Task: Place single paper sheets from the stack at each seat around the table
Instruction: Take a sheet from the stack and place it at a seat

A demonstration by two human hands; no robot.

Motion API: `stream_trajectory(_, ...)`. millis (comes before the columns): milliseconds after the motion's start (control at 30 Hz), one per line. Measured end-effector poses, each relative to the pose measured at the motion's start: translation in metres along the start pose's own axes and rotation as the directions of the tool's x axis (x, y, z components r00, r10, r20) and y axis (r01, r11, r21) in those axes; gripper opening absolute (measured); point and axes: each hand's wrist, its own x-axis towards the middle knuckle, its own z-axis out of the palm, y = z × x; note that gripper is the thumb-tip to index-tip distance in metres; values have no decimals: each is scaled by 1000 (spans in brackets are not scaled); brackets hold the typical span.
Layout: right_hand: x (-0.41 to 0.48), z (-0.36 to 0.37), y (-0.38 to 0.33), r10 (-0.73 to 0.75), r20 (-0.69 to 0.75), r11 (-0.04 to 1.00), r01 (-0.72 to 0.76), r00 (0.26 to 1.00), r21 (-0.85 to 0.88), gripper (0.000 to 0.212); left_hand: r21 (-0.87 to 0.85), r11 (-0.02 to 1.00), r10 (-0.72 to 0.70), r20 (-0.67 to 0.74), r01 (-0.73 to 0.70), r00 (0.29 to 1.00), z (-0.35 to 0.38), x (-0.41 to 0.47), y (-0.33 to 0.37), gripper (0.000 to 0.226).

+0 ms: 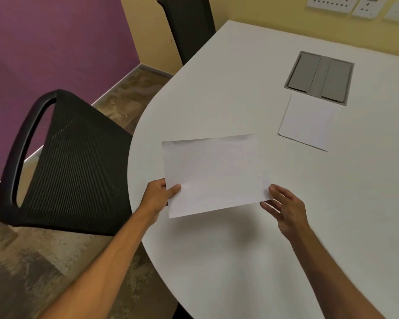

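Note:
A single white paper sheet [214, 174] hovers just above the white table [240, 261], near its left rounded edge. My left hand [158, 195] pinches the sheet's near left corner, thumb on top. My right hand [286, 210] is at the sheet's near right corner with fingers spread, its fingertips touching or just under the edge. The paper stack [306, 123] lies flat further in on the table, to the right of the held sheet.
A black mesh chair [72, 166] stands at the table's left edge beside the held sheet. A second black chair [189, 24] stands at the far end. A grey cable hatch [319, 77] sits in the tabletop behind the stack. Wall sockets [346, 4] are at top right.

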Motion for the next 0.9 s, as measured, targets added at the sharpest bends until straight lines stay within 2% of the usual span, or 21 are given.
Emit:
stream_trajectory(233, 49, 63, 11, 16, 58, 980, -5, 998, -198, 26, -29, 999, -40, -1, 40, 999, -31, 68, -15, 19)
stream_trajectory(333, 71, 84, 22, 15, 30, 966, -7, 999, -260, 26, -24, 999, -36, -90, 33, 995, -38, 94, -26, 23)
stream_trajectory(433, 88, 99, 33, 3, -4, 957, -4, 1000, -291, 24, 68, 996, -40, -218, 56, 975, -42, 117, -40, 45)
stream_trajectory(533, 103, 112, 45, 0, -50, 952, -16, 999, -306, 20, 185, 982, 10, -273, 42, 962, -48, 135, -55, 67)
stream_trajectory(633, 118, 119, 56, -2, -67, 942, -21, 998, -335, 18, 409, 911, 119, -157, -45, 980, -56, 151, -73, 83)
stream_trajectory(733, 126, 123, 67, -7, -79, 929, -23, 997, -369, 17, 688, 705, 172, 70, -172, 983, -66, 163, -88, 93)
stream_trajectory(800, 130, 122, 74, -13, -94, 924, -25, 995, -382, 16, 765, 593, 183, 176, -251, 967, -71, 169, -95, 92)
stream_trajectory(900, 135, 120, 81, -20, -102, 904, -25, 995, -426, 19, 811, 514, 179, 218, -280, 959, -75, 175, -102, 86)
